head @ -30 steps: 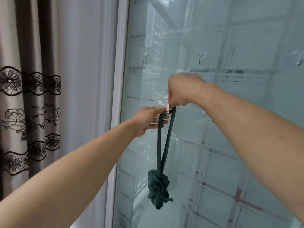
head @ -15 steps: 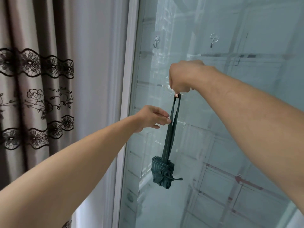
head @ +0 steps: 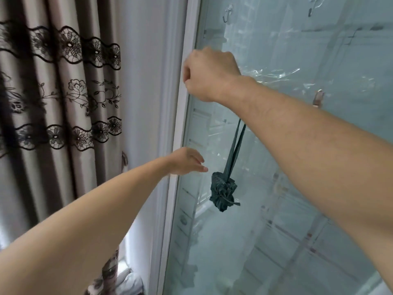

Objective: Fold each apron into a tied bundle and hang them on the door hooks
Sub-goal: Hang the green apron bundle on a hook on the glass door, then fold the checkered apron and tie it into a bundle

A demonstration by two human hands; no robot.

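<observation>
A dark green apron bundle [head: 224,191], folded and tied, hangs against the glass door [head: 297,188] by its two straps [head: 235,150]. The straps run up behind my right forearm, so their top end and whatever holds them are hidden. My right hand [head: 209,74] is a fist with curled fingers up by the door frame, left of the straps' line, with nothing visible in it. Lower down, my left hand [head: 187,160] has relaxed fingers and stays apart from the straps and bundle.
Small metal hooks sit on the glass: one at top left [head: 227,14], one at top right [head: 312,7], one at mid right [head: 318,99]. The white door frame [head: 180,128] runs down the middle. A patterned curtain [head: 63,92] hangs on the left.
My right hand has come off the strap's top and moved left toward the frame. My left hand has dropped and drawn back from the straps. The bundle stays hanging.
</observation>
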